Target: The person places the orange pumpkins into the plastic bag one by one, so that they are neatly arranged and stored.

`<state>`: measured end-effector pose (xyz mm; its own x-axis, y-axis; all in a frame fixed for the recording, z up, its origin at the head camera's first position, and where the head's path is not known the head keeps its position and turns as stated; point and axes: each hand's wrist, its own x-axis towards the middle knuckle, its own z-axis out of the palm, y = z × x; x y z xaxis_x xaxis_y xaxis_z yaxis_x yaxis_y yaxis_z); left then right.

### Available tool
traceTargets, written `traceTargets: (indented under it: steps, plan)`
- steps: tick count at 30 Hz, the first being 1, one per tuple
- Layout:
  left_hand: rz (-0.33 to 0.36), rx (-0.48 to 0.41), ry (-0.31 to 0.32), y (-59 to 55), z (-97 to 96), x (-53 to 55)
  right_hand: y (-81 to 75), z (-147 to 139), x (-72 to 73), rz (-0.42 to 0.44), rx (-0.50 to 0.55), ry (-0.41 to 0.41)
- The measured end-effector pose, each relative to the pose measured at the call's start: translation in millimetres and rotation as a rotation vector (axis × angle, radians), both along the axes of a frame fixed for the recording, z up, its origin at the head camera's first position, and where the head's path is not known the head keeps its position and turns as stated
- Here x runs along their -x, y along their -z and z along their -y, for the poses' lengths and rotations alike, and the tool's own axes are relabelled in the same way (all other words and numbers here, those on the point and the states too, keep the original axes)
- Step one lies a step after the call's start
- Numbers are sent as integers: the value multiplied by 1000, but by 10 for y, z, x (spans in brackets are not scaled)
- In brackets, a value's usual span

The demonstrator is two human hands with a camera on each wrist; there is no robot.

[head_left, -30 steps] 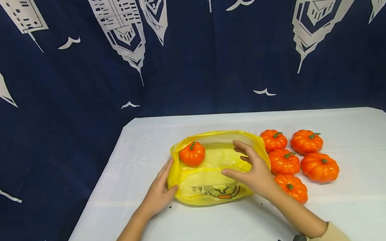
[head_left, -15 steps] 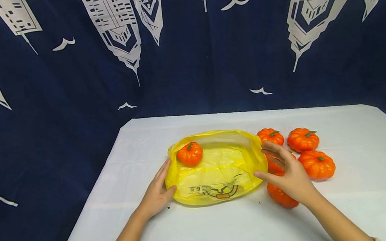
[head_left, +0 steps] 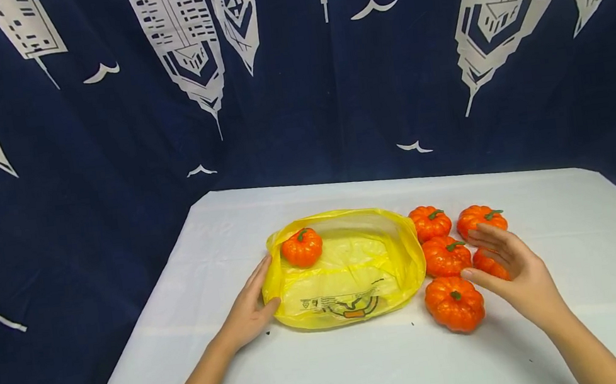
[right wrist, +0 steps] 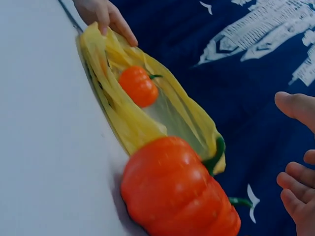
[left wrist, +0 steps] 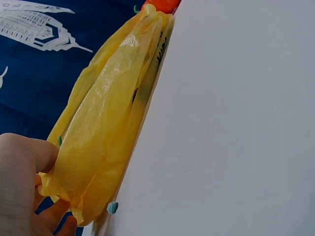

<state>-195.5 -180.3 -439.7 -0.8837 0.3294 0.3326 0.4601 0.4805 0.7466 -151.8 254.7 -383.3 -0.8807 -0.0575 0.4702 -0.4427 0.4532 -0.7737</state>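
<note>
Head view: left hand [head_left: 250, 309] at the left end of a yellow plastic bag [head_left: 352, 275], thumb and fingers curled round its side. Inside, at that same end, one orange pumpkin [head_left: 302, 248]. Just right of the bag, on the white table [head_left: 362, 369], five more pumpkins [head_left: 454, 304], the right-hand pair partly behind the right hand [head_left: 523, 281]. Left wrist view: bag end held between thumb and fingers. Right wrist view: fingers spread, released, beside a pumpkin.
</note>
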Motion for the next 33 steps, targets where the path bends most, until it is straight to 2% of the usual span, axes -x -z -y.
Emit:
traceTargets:
  steps: [5, 16, 19, 27, 33]
  plan:
    - [2, 8, -2, -4, 0, -3, 89, -218, 5, -22, 38, 34]
    - [-1, 7, -8, 4, 19, -14, 302, -628, 88, 24, -21, 146]
    - [4, 4, -3, -2, 10, -13, 353, -700, 96, 60, -28, 155]
    - [10, 5, 1, -3, -4, -4, 506, -823, 112, 239, -50, 163]
    - [9, 11, -4, -1, -3, 3, 553, -818, 137, 310, -89, 180]
